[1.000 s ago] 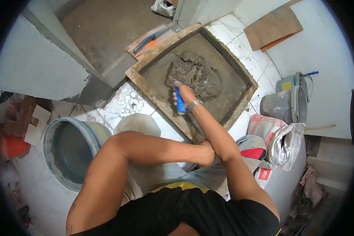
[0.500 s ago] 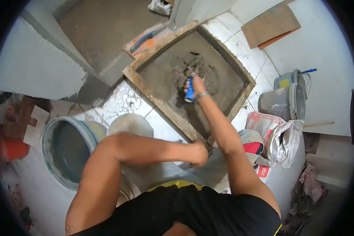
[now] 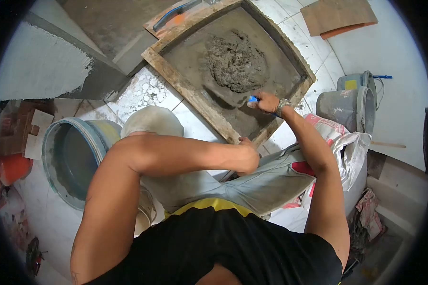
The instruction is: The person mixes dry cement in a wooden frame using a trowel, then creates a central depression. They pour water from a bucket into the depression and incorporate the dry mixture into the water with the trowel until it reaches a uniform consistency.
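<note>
A square wooden-rimmed mortar box lies on the floor in front of me, with a heap of wet grey mortar in its middle. My right hand is closed round the blue handle of a trowel, low over the near right part of the box. The trowel's blade is hard to make out against the mortar. My left hand is closed at the near corner of the box, its fingertips on the wooden rim. Its palm side is hidden.
A large bucket of greyish water stands at my left. A blue-handled float lies beyond the box's left rim. On the right are a grey bucket, a torn cement sack and a folded cardboard piece.
My right hand has drawn the trowel back from the mortar heap toward the near right of the box. The heap now shows whole. My view has shifted; the left hand stays by the corner.
</note>
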